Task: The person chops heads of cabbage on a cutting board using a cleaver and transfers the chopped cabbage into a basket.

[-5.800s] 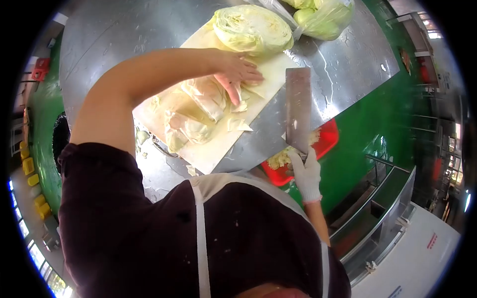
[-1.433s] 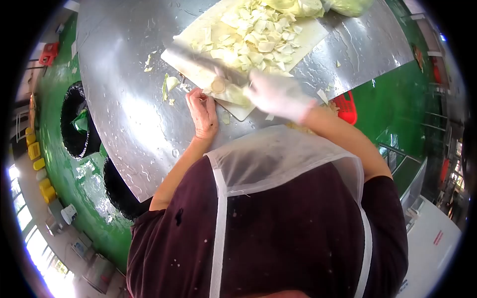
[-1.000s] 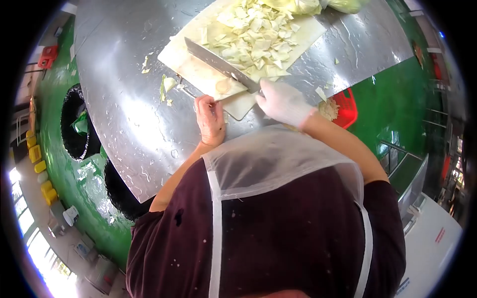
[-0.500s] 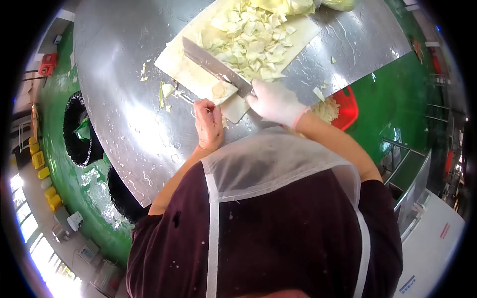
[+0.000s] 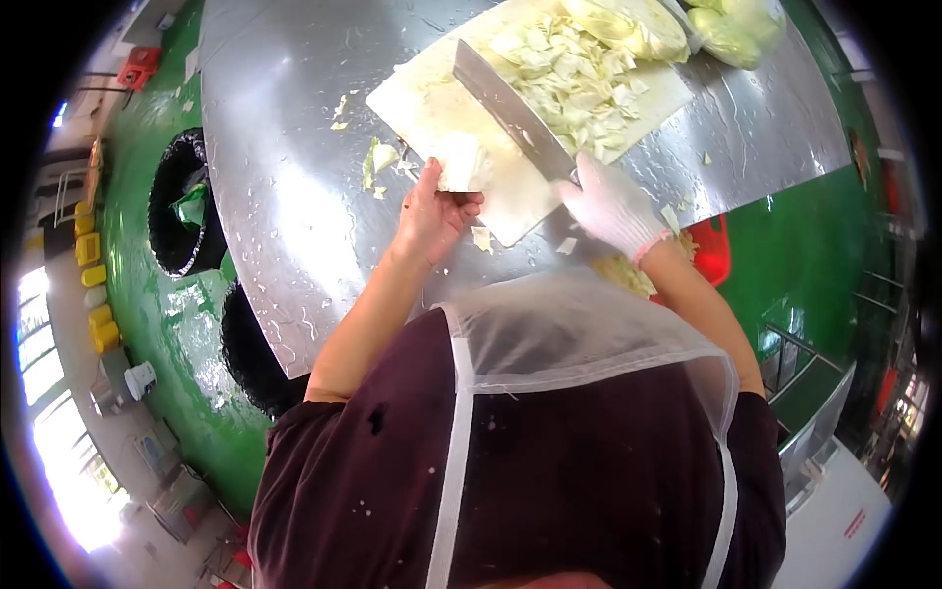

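Observation:
My bare left hand (image 5: 432,216) holds a pale cabbage piece (image 5: 461,163) over the near left part of the white cutting board (image 5: 417,96). My right hand (image 5: 613,206), in a white glove, grips the handle of a wide-bladed knife (image 5: 512,113). The blade slants up and left across the board, beside a heap of chopped cabbage (image 5: 579,83). A larger piece of cabbage (image 5: 638,27) lies at the board's far right. Small scraps (image 5: 381,157) lie left of the board on the metal table (image 5: 285,128).
A green cabbage (image 5: 731,34) sits at the table's far right. Below the table edge, a red container (image 5: 714,251) with pale pieces stands near my right forearm. Black-lined bins (image 5: 182,231) stand on the green floor at the left.
My left hand has turned palm upward with the cabbage piece, now apart from the knife. The knife and my right hand sit farther right in view. The whole scene has shifted right.

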Demonstrator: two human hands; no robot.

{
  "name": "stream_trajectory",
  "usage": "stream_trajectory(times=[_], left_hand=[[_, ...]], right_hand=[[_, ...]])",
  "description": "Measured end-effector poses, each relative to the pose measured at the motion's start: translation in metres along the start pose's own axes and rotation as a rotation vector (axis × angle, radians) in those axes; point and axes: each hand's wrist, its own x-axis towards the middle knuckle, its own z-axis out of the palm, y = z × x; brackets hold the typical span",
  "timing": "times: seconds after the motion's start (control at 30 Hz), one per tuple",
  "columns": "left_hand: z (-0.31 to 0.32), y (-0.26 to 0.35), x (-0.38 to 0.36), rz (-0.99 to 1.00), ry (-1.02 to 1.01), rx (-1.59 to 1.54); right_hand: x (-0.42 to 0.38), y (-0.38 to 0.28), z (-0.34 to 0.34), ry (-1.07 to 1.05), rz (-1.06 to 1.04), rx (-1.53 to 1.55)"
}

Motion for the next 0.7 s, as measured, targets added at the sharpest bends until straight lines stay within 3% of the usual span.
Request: stream_trajectory(times=[0.13,0.23,0.27,0.33,0.37,0.4,0.43,0.5,0.53,0.63,0.7], left_hand=[[-0.006,0.002,-0.001,-0.072,0.002,-0.063],[-0.017,0.012,-0.020,0.224,0.262,-0.110],[-0.044,0.024,-0.026,0.415,0.268,-0.080],[-0.111,0.071,-0.060,0.740,0.689,0.315],[-0.141,0.098,-0.086,0.864,0.787,0.419],[-0.196,0.117,-0.114,0.948,0.989,0.546],[-0.292,0.135,-0.142,1.022,1.103,0.778],[-0.366,0.153,-0.195,0.613,1.498,1.349],[-0.290,0.155,-0.195,0.224,1.775,1.227],[-0.267,0.145,-0.171,0.619,1.491,1.828],[-0.191,0.111,-0.115,0.917,0.871,1.277]], right_hand=[[-0.002,-0.003,0.000,0.027,0.008,-0.004],[-0.004,-0.002,0.000,0.039,-0.020,0.034],[-0.005,-0.002,0.000,0.048,-0.022,0.014],[-0.005,-0.002,0.002,0.076,-0.022,-0.019],[-0.005,-0.004,0.001,0.053,-0.016,-0.022],[-0.006,-0.007,0.000,0.031,-0.006,-0.026],[-0.007,-0.007,-0.001,0.009,0.008,-0.029],[-0.008,0.000,0.001,0.006,-0.052,0.019],[-0.007,0.002,0.000,0.012,-0.086,0.045],[-0.015,0.008,-0.020,0.262,-0.155,0.042],[-0.017,0.022,-0.034,0.388,-0.141,0.050]])
